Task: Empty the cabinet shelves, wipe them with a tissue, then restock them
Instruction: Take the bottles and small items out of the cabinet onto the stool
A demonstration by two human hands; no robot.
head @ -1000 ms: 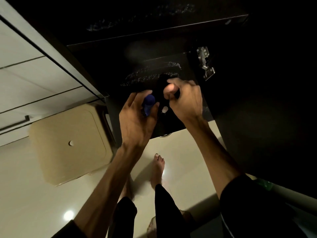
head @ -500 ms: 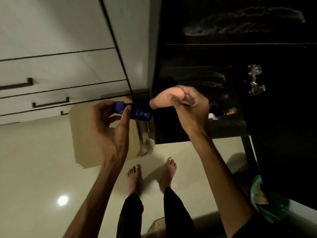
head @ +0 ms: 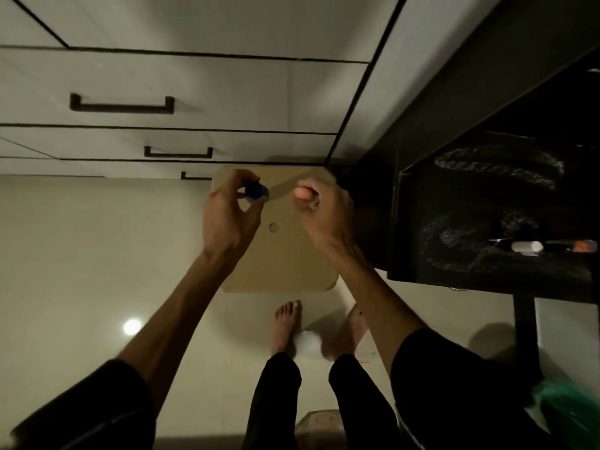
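My left hand point(head: 229, 212) holds a small blue bottle point(head: 256, 191) between thumb and fingers, above a tan box point(head: 285, 254) on the floor. My right hand point(head: 324, 212) is curled round a small pale orange object point(head: 303, 193); what it is I cannot tell. Both hands hover over the box lid. At the right the dark open cabinet point(head: 487, 203) shows a shelf with a white tube point(head: 526, 246) and an orange-tipped item point(head: 584, 245) lying on it.
White drawers with dark handles point(head: 121, 105) fill the upper left. My bare feet point(head: 287, 323) stand on the glossy cream floor, with a crumpled white tissue point(head: 308, 342) between them. A green bag point(head: 568, 407) sits at the lower right.
My view swung left from the dark cabinet to the drawers and box. Both hands moved left with their objects and now sit apart over the tan box.
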